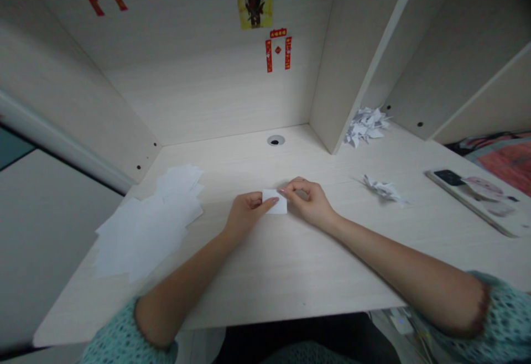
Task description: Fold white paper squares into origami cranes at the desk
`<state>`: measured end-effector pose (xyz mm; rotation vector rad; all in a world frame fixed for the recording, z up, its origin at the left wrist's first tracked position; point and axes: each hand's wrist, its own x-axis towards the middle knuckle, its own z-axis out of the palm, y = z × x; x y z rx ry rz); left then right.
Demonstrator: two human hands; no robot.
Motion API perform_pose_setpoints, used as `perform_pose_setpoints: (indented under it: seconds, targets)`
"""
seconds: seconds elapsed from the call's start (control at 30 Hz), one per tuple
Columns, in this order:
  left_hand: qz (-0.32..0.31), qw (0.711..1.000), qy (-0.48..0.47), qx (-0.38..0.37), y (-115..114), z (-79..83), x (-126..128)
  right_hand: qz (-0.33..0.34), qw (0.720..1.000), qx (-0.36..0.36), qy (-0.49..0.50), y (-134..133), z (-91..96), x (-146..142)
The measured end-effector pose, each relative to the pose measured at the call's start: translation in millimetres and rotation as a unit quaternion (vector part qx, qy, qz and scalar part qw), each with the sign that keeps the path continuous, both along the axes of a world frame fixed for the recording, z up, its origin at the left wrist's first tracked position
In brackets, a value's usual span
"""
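Observation:
Between my hands is a small white square of paper, held just above or on the desk. My left hand grips its left side, with the thumb lying across the front and the fingers curled behind. At the paper's upper right corner, the thumb and index finger of my right hand pinch the edge. Whether the square is folded in layers is too small to tell. To the left lies a spread stack of white paper sheets. Right of my right hand rests a small pile of folded paper pieces.
A larger heap of folded paper sits by the upright divider. A phone in a printed case lies at the right, near a reddish cloth. The desk has a round cable hole at the back.

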<state>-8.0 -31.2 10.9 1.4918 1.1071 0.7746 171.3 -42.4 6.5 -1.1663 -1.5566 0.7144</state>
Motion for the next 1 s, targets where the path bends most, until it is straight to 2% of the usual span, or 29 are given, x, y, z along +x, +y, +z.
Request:
perform_pose_setpoints:
  seconds: [0.2,0.33,0.4,0.47,0.53,0.6,0.73,0.8,0.9,1.0]
  targets:
    - [0.017,1.000,0.018,0.009,1.4,5.4,1.5,-0.065,0.998,-0.024,0.009,6.9,0.1,7.0]
    - [0.001,0.994,0.089,0.062,-1.2,8.4,0.5,-0.072,0.996,0.021,-0.055,5.2,1.7,6.7]
    - [-0.010,0.977,0.176,0.120,-2.7,10.1,-0.9,-0.068,0.990,0.059,-0.105,3.0,4.7,6.6]
    - [-0.013,0.948,0.266,0.176,-3.9,11.9,-2.4,-0.058,0.985,0.083,-0.142,1.3,8.0,7.3]
    - [-0.003,0.925,0.317,0.212,-4.5,13.1,-3.6,-0.047,0.983,0.092,-0.153,0.8,10.2,8.2]
    - [0.007,0.923,0.314,0.222,-4.5,13.2,-4.1,-0.040,0.986,0.091,-0.134,1.7,10.3,8.7]
    - [0.000,0.963,0.212,0.169,-3.1,11.7,-3.5,-0.058,0.997,0.044,-0.030,5.9,4.6,7.4]
    - [-0.002,0.973,0.180,0.147,-3.0,11.7,-2.6,-0.058,0.998,0.007,0.009,7.3,1.7,6.4]
    - [-0.006,0.967,0.205,0.150,-4.4,13.6,-1.4,-0.053,0.998,-0.018,0.039,6.3,0.9,5.2]
    - [-0.018,0.942,0.287,0.173,-6.0,16.9,-0.7,-0.065,0.997,0.005,0.038,2.7,4.3,4.2]
